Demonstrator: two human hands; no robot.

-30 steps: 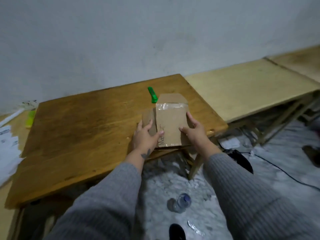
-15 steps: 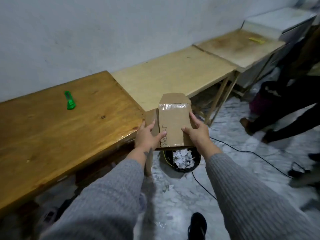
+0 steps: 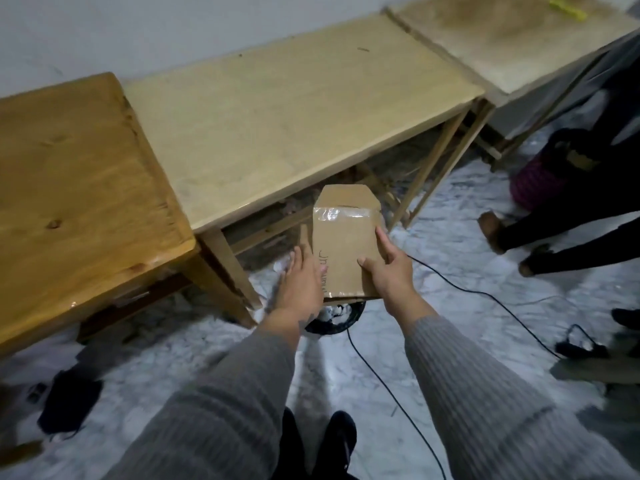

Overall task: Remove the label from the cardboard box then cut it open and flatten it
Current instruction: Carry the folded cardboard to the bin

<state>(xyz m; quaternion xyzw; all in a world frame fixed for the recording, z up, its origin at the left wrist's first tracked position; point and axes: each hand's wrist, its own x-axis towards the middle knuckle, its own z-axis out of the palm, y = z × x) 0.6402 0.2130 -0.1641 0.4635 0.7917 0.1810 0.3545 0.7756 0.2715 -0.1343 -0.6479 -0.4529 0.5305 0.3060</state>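
Note:
The flattened brown cardboard box (image 3: 343, 244), with clear tape across its upper part and dark handwriting near its left edge, is held flat in the air above a black waste bin (image 3: 334, 318). My right hand (image 3: 388, 271) grips its lower right corner, thumb on top and fingers along the right edge. My left hand (image 3: 301, 278) lies at the box's left edge with straight fingers, the thumb resting on the cardboard. Both sleeves are grey knit. The green cutter is out of view.
A dark wooden table (image 3: 79, 188) stands at the left, a pale wooden table (image 3: 294, 109) behind the box, and a third table (image 3: 512, 39) at the far right. A black cable (image 3: 485, 292) runs across the marble floor. Another person's legs (image 3: 554, 237) are at the right.
I have turned right and carried the box off the dark table, out over the waste bin on the floor. My left hand's fingers have straightened along the box's left edge.

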